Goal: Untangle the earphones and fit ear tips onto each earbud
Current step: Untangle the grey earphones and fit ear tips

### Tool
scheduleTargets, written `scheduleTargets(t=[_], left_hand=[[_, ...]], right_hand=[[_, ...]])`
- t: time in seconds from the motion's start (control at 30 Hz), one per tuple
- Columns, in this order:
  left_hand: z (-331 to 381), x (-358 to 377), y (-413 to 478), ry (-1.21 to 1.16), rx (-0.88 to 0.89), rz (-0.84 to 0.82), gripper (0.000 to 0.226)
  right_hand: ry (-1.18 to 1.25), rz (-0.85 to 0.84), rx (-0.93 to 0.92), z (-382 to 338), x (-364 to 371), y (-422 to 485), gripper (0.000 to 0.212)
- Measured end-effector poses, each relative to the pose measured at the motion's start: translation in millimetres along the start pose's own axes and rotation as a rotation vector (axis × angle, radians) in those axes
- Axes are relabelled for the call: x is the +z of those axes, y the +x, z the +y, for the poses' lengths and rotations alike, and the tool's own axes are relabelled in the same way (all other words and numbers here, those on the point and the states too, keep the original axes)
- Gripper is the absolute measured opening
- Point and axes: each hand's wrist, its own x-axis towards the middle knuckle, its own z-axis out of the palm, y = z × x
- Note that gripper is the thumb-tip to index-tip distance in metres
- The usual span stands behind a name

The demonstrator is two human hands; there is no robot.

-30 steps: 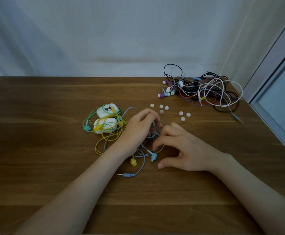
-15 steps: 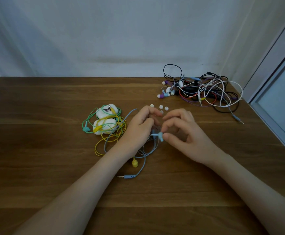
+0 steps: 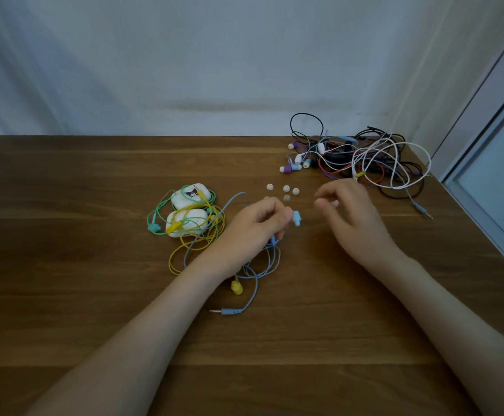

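I see the left hand (image 3: 253, 228) pinching the blue earbud (image 3: 296, 218) mid-table, its cable (image 3: 256, 291) looping on the near side of the wrist and loose ear tips (image 3: 286, 188) just beyond, while the right hand (image 3: 354, 214) hovers to the right, fingers curled and blurred, so I cannot tell whether it holds anything.

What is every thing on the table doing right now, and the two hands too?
Left hand: pinches the blue earbud.
Right hand: beside the ear tips, blurred, grip unclear.
Ear tips: loose on the table.
Blue cable: looped under the left hand.
Yellow earbud: lying on the table.
Green and yellow cords: tangled around the white cases.
Far pile: tangled.
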Motion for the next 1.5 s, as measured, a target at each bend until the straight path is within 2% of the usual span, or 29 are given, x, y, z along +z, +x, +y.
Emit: scheduleTargets(t=[0.1, 0.17, 0.3, 0.4, 0.47, 0.57, 0.67, 0.73, 0.9, 1.07, 1.33, 1.5], left_hand=[[0.5, 0.0, 0.5, -0.033, -0.001, 0.022, 0.017], [-0.1, 0.1, 1.2, -0.039, -0.002, 0.021, 0.012], [1.2, 0.1, 0.2, -0.006, -0.006, 0.019, 0.015], [2.8, 0.7, -0.6, 0.059, -0.016, 0.022, 0.023], [3.1, 1.9, -1.1, 0.059, -0.030, 0.036, 0.020], [3.1, 3.8, -1.1, 0.008, -0.062, 0.069, 0.016], [3.0, 3.9, -0.4, -0.059, -0.084, 0.098, 0.016], [1.8, 3.9, -0.2, -0.077, -0.087, 0.100, 0.015], [1.1, 3.5, 0.8, -0.117, -0.077, 0.085, 0.013], [4.4, 4.8, -0.4, -0.120, -0.067, 0.011, 0.014], [1.2, 5.0, -0.3, -0.160, -0.024, 0.007, 0.009], [-0.1, 4.9, 0.4, -0.088, -0.009, -0.023, 0.009]], right_hand=[[-0.233, 0.036, 0.144, 13.1, -4.9, 4.1, 0.031], [-0.326, 0.024, 0.168, 20.0, -5.8, 3.7, 0.033], [-0.424, -0.038, 0.202, 23.1, -3.0, 2.7, 0.021], [-0.416, 0.008, 0.189, 21.3, -2.6, 3.0, 0.008], [-0.314, 0.045, 0.205, 16.1, -3.8, 2.2, 0.007], [0.072, 0.109, 0.288, -4.4, -3.5, -1.5, 0.005], [0.457, 0.034, 0.335, -27.2, 2.0, -5.8, 0.007], [0.598, -0.051, 0.329, -34.7, 5.0, -8.5, 0.009], [0.710, -0.160, 0.331, -36.6, 5.2, -9.1, 0.011], [0.763, -0.150, 0.387, -34.3, 6.9, -9.0, 0.012], [1.099, -0.233, 0.548, -29.9, 3.7, -7.0, 0.014], [1.106, -0.239, 0.581, -28.5, 4.5, -6.7, 0.016]])
